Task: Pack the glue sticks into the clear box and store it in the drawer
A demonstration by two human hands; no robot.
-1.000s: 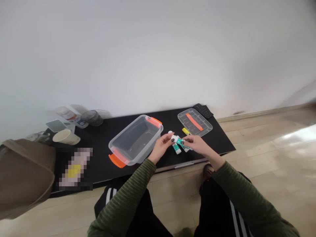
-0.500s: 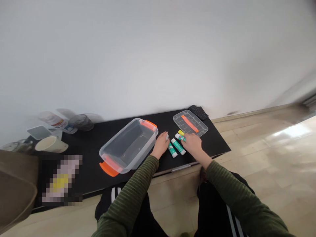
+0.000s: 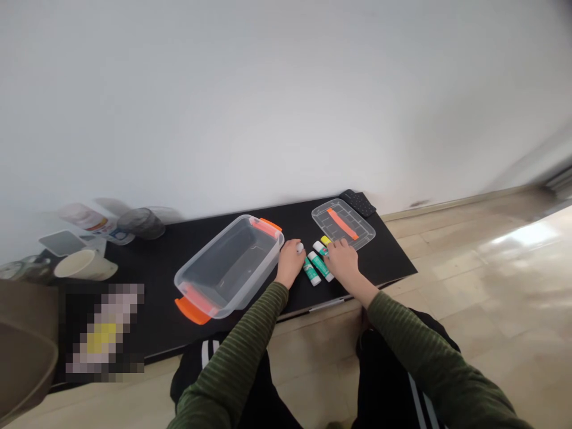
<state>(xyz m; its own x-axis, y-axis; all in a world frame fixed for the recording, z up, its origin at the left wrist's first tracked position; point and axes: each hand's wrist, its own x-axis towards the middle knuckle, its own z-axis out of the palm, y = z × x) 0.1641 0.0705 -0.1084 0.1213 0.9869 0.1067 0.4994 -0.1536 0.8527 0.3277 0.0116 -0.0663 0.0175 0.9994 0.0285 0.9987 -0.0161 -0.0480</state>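
Observation:
Several green-and-white glue sticks lie on the black tabletop [image 3: 384,247] between my hands. My left hand [image 3: 290,265] is curled beside the clear box, its fingers closed at a white cap [image 3: 300,246]; the rest of that stick is partly hidden. A green glue stick [image 3: 312,271] lies by its fingers, with another glue stick [image 3: 320,266] slanted to the right of that. My right hand [image 3: 344,263] has bent fingers closed over a white-ended glue stick [image 3: 319,246], covering its near part. Just behind it shows a yellow piece [image 3: 326,240], partly hidden by the fingers.
An open clear plastic box [image 3: 232,262] with orange latches stands left of my hands. Its clear lid [image 3: 353,220] with orange handle lies behind, near a black dotted item [image 3: 358,202]. A paper cup [image 3: 84,265], a bottle [image 3: 96,223] and a dark glass [image 3: 142,223] are at left.
My right hand has shifted slightly left, covering more of the slanted glue stick's upper part. My left hand stays by the white cap. The whole view has shifted a little.

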